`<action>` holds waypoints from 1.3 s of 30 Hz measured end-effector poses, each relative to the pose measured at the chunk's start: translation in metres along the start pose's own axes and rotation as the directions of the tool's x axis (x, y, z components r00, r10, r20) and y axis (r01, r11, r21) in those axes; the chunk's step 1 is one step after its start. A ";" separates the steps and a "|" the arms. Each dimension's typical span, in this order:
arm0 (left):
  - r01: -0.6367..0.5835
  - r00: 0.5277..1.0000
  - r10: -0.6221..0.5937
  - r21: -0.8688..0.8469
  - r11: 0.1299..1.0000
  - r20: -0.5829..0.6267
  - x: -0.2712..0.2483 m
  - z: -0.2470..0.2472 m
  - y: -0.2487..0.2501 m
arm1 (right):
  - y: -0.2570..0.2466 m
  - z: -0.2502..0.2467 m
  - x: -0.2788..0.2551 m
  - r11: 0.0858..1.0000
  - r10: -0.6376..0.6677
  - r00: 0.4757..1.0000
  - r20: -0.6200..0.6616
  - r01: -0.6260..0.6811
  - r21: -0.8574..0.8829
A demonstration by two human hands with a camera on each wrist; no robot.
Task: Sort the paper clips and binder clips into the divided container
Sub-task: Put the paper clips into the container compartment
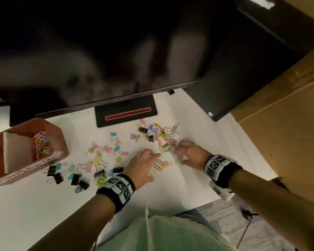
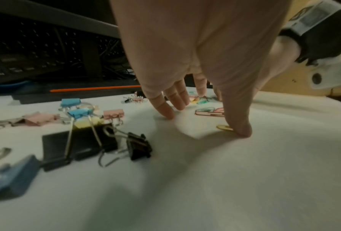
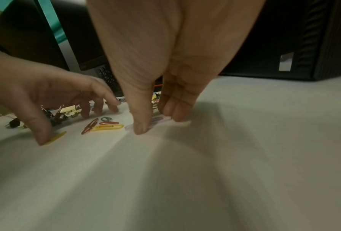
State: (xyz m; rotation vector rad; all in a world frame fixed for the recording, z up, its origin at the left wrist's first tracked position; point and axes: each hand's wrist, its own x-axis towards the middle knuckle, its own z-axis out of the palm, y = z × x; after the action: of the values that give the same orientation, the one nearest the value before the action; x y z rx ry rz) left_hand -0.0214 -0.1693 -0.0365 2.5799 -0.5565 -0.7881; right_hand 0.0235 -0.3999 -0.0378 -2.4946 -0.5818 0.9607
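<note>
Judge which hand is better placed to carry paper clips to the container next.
Left hand, probably: its thumb presses a yellow paper clip, and the container sits on its side.

Handwriting on container (image 1: 28, 165) front too blurred to read; wristband (image 1: 119, 185) markers only patterns.

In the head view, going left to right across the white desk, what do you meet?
Brown divided container holding paper clips → spread of binder clips → left hand → small cluster of paper clips → right hand → dark computer tower.
</note>
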 end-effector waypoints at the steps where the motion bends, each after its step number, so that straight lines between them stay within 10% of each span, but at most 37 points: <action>1: 0.007 1.000 -0.007 -0.011 1.000 0.009 0.003 0.002 0.001 | 0.001 -0.001 0.002 1.000 -0.002 1.000 -0.009 0.002 0.019; 15: 0.182 0.960 -0.233 -0.285 0.941 -0.156 0.034 0.010 0.013 | 0.003 -0.014 0.033 0.994 -0.105 0.988 -0.115 0.099 -0.054; 39: 0.028 0.974 -0.096 -0.313 0.949 -0.203 0.041 0.018 0.029 | -0.001 -0.027 0.050 0.996 -0.044 0.997 -0.064 0.039 -0.084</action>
State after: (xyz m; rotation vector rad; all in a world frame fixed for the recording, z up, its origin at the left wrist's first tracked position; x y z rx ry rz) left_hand -0.0083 -0.2177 -0.0546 2.3598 -0.2618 -0.5523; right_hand 0.0753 -0.3793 -0.0453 -2.5655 -0.6626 0.8520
